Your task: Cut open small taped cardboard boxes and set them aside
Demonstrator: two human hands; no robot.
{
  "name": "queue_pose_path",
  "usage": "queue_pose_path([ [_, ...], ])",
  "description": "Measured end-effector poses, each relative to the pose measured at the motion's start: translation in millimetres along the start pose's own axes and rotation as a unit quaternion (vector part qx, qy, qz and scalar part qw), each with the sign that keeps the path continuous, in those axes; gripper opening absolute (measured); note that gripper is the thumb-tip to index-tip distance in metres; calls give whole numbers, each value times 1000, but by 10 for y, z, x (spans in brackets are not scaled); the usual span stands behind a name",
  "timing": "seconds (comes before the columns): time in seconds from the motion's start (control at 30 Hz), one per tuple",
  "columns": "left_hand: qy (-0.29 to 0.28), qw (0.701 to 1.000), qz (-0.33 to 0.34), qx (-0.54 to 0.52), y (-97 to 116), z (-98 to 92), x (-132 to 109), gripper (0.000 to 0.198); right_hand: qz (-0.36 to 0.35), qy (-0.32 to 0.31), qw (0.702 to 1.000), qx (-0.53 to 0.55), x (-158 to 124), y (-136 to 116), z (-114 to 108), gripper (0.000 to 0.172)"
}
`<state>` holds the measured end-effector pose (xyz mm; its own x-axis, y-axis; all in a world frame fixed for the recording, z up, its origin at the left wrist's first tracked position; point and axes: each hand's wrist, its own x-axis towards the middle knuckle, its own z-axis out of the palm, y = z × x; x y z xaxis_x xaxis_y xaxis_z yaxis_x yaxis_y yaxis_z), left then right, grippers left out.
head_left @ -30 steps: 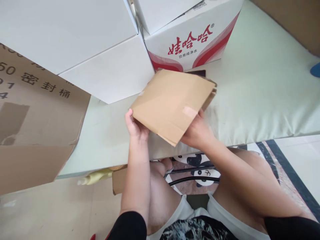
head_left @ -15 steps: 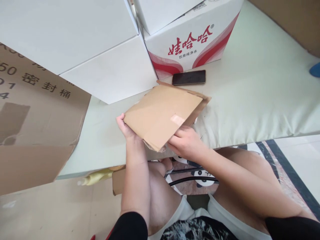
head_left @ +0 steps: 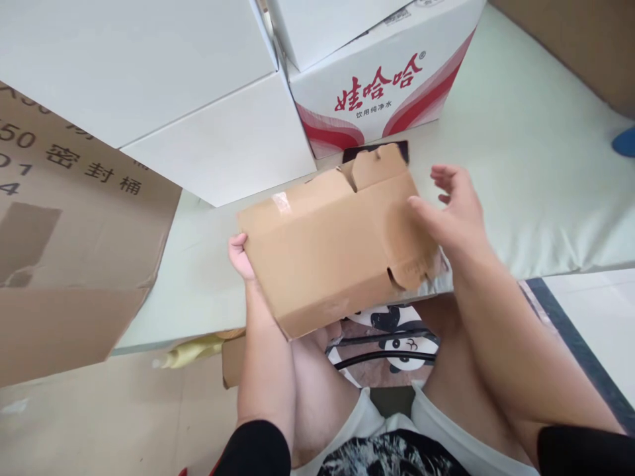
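I hold a small brown cardboard box (head_left: pixel 327 248) over the near edge of the pale green table (head_left: pixel 520 172). My left hand (head_left: pixel 240 256) grips its left end, mostly hidden behind the cardboard. My right hand (head_left: pixel 454 210) is at the box's right end, fingers spread, thumb against a torn end flap. Another flap sticks up at the box's top. A strip of clear tape shows near its top left corner. A dark phone (head_left: pixel 350 153) lies on the table behind the box, mostly hidden.
A white and red printed carton (head_left: pixel 381 79) and large white boxes (head_left: pixel 163 86) stand at the back of the table. A big brown carton (head_left: pixel 74 231) leans at the left. A blue object (head_left: pixel 625 141) sits at the right edge. My bare knees are below.
The flat cardboard has been turned and opened out into a box shape. My right hand left the near corner and moved up to the right end, fingers now spread. The phone is covered again.
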<state>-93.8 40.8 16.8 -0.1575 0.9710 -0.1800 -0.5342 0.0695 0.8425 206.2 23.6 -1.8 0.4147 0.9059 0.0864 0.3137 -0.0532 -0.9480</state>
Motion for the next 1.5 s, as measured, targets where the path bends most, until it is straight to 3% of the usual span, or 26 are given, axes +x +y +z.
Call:
queue_pose_path([
  [0.07,-15,999,14,-31,1,-68,34,44,75,-109,988,78,78,132,4,48],
  [0.13,-30,998,21,-42,5,-114,63,44,115,-225,954,164,92,178,-28,48],
  [0.17,-32,999,17,-35,3,-127,74,43,120,-249,942,189,88,181,-53,49],
  [0.23,-29,999,-14,13,-22,-135,90,43,106,-216,949,201,89,184,-109,50],
  [0.37,-33,979,-87,183,-174,-131,127,46,78,-51,979,180,143,290,-177,45],
  [0.47,-14,971,-70,227,-297,-139,180,53,101,-29,972,210,136,372,-181,45],
  [0.67,95,981,49,160,-261,-236,312,52,139,-258,925,241,-72,287,-185,61],
  [0.77,97,980,55,165,-195,-307,323,53,136,-347,900,227,-155,283,-187,66],
  [0.87,77,978,48,187,-166,-376,312,55,150,-393,884,205,-215,325,-156,64],
  [1.0,83,969,90,216,-159,-434,311,52,185,-339,907,168,-273,345,-69,63],
  [1.13,72,957,147,241,-165,-422,293,45,177,-239,948,114,-269,329,-4,56],
  [1.23,62,954,145,256,-171,-414,268,44,164,-136,968,134,-300,361,15,45],
  [1.37,-13,955,38,295,-132,-447,213,46,162,-38,977,135,-489,476,-45,35],
  [1.5,-174,933,-94,301,-25,-456,99,49,139,33,983,113,-677,582,-191,37],
])
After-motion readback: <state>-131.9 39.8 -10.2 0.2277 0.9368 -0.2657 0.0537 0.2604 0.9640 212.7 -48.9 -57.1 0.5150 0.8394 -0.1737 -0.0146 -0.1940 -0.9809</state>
